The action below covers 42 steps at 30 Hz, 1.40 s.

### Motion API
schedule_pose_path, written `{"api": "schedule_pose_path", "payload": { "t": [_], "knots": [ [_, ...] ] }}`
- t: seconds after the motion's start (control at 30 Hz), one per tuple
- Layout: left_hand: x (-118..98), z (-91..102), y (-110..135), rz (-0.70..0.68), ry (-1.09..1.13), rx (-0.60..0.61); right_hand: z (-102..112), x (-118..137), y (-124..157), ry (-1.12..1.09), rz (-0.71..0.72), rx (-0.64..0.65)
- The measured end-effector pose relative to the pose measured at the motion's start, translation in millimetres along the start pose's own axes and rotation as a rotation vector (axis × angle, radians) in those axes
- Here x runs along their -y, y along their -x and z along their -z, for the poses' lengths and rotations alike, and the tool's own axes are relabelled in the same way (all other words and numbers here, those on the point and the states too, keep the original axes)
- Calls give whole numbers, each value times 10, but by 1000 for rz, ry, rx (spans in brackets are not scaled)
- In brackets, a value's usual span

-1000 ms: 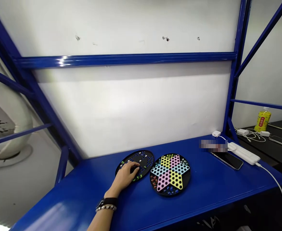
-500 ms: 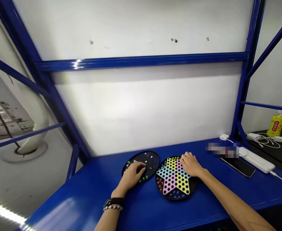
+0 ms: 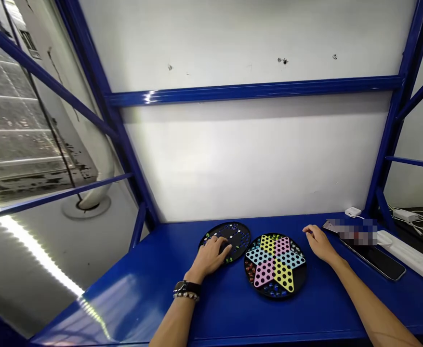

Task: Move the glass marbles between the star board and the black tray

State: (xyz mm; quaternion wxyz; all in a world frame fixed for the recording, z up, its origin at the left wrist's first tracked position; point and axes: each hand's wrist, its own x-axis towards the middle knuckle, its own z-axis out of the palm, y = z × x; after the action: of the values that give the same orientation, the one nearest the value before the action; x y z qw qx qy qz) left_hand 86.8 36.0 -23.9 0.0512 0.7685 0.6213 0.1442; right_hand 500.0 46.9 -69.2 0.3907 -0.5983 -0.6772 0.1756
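Note:
My left hand [image 3: 210, 256] rests curled on a round black Chinese checkers board [image 3: 239, 235] dotted with small coloured marbles. Its fingers hide part of the board, and I cannot tell whether they hold a marble. Just to the right lies a second round black board with a six-coloured star [image 3: 275, 265] and marbles in its corners. My right hand [image 3: 317, 244] hovers or rests just right of that star board, fingers loosely apart, touching nothing I can make out and holding nothing.
Both boards stand on a blue metal table [image 3: 132, 303] backed by a white panel and blue frame bars. To the right lie a black phone [image 3: 374, 260], a white power bank [image 3: 408, 255] and a white charger [image 3: 352, 212]. A blurred patch covers part of that area.
My right hand has come into view and moved off the star board to its right. My left hand stays on the black board. The whole scene has shifted right in the view.

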Motion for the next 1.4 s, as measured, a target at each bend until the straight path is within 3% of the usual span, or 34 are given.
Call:
{"api": "schedule_pose_path", "payload": {
  "t": [0.2, 0.4, 0.6, 0.87, 1.03, 1.23, 1.4],
  "knots": [
    [-308, -126, -24, -124, -59, -10, -91, 230, 60, 13, 30, 27],
    [-491, -142, -14, -172, -126, 21, -74, 245, 86, 25, 53, 41],
    [-498, -121, 1, -158, -161, 19, -66, 274, 103, 14, 67, 59],
    [-491, -107, 32, -11, -189, -18, -29, 330, 108, -19, 92, 51],
    [-479, -120, 37, -27, -136, -54, -17, 409, 130, -29, 99, 68],
    [-457, -64, 26, 61, -69, -69, -11, 457, 149, -33, 88, 92],
    [-466, -49, 30, 103, -139, -54, -15, 457, 154, -45, 87, 98]
  ]
}}
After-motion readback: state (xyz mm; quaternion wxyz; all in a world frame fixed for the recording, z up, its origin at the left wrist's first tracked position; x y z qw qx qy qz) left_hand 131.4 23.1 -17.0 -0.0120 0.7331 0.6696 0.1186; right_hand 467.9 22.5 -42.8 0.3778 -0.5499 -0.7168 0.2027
